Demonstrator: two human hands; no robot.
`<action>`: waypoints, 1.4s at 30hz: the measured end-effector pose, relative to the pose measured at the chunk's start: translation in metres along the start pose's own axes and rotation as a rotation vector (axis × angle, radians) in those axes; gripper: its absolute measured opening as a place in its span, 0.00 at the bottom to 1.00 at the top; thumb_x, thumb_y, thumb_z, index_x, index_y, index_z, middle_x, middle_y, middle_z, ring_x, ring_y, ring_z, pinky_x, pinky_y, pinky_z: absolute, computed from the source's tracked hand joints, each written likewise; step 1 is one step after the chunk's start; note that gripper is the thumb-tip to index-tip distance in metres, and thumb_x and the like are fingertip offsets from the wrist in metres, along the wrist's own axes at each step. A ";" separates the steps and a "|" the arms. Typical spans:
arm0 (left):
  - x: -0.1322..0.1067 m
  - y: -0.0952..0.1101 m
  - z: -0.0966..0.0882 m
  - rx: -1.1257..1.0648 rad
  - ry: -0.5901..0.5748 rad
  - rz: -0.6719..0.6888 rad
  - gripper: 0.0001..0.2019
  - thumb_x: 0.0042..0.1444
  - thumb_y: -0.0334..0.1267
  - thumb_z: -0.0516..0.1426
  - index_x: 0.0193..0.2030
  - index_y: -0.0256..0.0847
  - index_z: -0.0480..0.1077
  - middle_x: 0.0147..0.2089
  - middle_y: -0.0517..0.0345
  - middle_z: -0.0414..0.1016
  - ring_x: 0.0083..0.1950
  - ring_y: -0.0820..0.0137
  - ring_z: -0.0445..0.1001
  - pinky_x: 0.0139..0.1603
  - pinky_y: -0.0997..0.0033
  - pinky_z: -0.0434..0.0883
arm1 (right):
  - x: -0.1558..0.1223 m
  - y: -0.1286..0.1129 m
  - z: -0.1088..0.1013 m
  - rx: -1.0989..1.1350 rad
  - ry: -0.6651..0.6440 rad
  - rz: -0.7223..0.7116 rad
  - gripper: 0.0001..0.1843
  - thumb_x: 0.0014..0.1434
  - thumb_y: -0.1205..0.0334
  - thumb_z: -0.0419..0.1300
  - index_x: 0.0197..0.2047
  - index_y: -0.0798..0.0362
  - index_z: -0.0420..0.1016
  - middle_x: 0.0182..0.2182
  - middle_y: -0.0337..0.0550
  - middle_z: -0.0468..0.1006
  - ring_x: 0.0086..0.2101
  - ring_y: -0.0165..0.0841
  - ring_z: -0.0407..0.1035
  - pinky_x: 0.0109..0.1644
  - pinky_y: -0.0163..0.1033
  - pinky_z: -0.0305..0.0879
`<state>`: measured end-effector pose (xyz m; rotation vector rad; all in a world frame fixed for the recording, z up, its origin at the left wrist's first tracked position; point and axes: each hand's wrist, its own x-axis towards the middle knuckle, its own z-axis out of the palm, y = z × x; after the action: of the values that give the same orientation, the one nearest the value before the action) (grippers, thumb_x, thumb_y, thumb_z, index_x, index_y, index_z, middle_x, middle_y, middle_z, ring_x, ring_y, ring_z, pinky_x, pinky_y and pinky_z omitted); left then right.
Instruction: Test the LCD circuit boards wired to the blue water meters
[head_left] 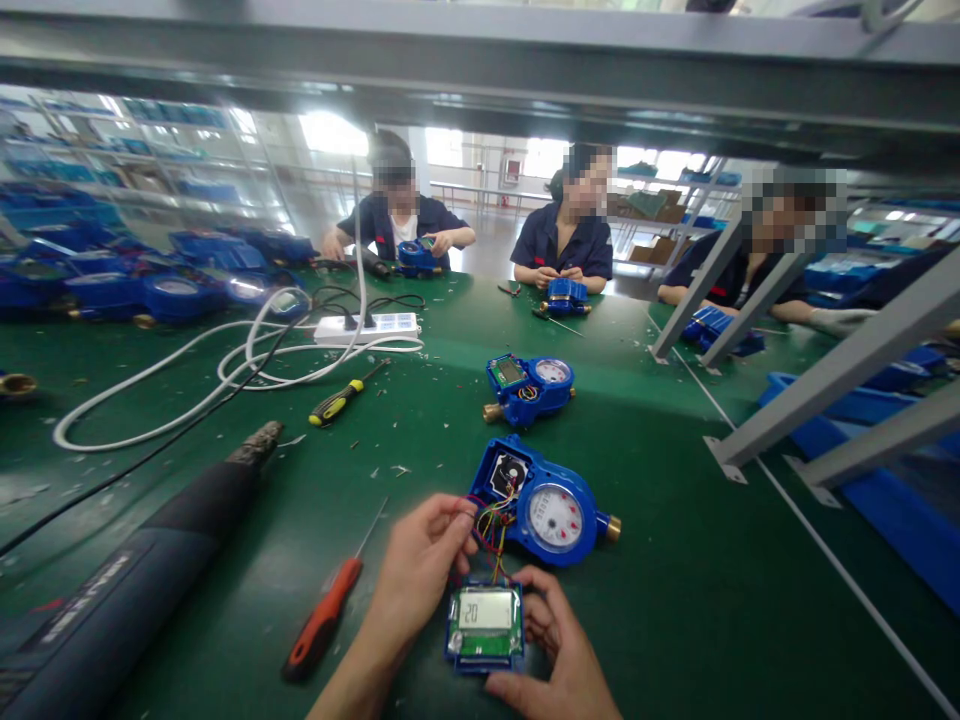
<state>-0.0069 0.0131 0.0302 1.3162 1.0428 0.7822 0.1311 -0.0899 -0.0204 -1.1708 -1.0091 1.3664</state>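
My left hand (pixel 424 555) is closed, with thumb and forefinger pinching thin coloured wires (pixel 491 520). These wires run out of a blue water meter (pixel 559 515) with a round white dial and an open square housing. They lead down to a display module (pixel 486 625), a green circuit board in a blue frame whose screen shows digits. My right hand (pixel 551 640) grips the module by its right side, thumb at the lower corner and fingers at the upper edge. Where the wires join the board is partly hidden.
A red-black screwdriver (pixel 326 615) and a heat gun (pixel 150 570) lie on the left. Farther off are a yellow screwdriver (pixel 337 402), a power strip (pixel 367 328) with looped white cable, and another meter (pixel 529 388). Grey metal legs (pixel 810 370) rise at right. Several co-workers sit opposite.
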 end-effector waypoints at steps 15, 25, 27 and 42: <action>-0.006 0.005 -0.003 -0.167 -0.080 -0.034 0.13 0.56 0.42 0.54 0.45 0.38 0.60 0.36 0.53 0.75 0.31 0.75 0.66 0.32 0.76 0.62 | -0.001 0.011 -0.004 -0.015 0.006 -0.029 0.43 0.39 0.49 0.69 0.54 0.52 0.53 0.37 0.50 0.76 0.40 0.44 0.71 0.43 0.43 0.61; -0.006 0.007 -0.005 -0.117 -0.120 0.022 0.16 0.60 0.48 0.46 0.48 0.40 0.61 0.43 0.50 0.74 0.43 0.66 0.71 0.46 0.65 0.66 | -0.005 -0.007 -0.004 0.146 -0.013 -0.005 0.41 0.36 0.53 0.72 0.50 0.50 0.55 0.39 0.47 0.76 0.41 0.39 0.71 0.44 0.40 0.61; -0.002 0.005 -0.009 -0.040 -0.019 0.051 0.17 0.61 0.49 0.43 0.47 0.40 0.61 0.44 0.51 0.73 0.43 0.68 0.70 0.46 0.66 0.65 | -0.005 -0.006 -0.005 0.182 -0.009 -0.003 0.41 0.36 0.55 0.73 0.49 0.50 0.55 0.39 0.46 0.76 0.40 0.39 0.71 0.44 0.39 0.62; -0.011 0.013 -0.037 0.270 -0.457 -0.112 0.11 0.51 0.44 0.57 0.34 0.37 0.67 0.26 0.64 0.65 0.28 0.75 0.61 0.27 0.78 0.57 | -0.008 -0.004 -0.005 0.265 0.058 0.014 0.43 0.33 0.58 0.74 0.49 0.49 0.55 0.37 0.45 0.77 0.40 0.40 0.72 0.42 0.38 0.63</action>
<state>-0.0436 0.0184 0.0470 1.5586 0.8595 0.2386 0.1371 -0.0971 -0.0168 -1.0147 -0.7535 1.4202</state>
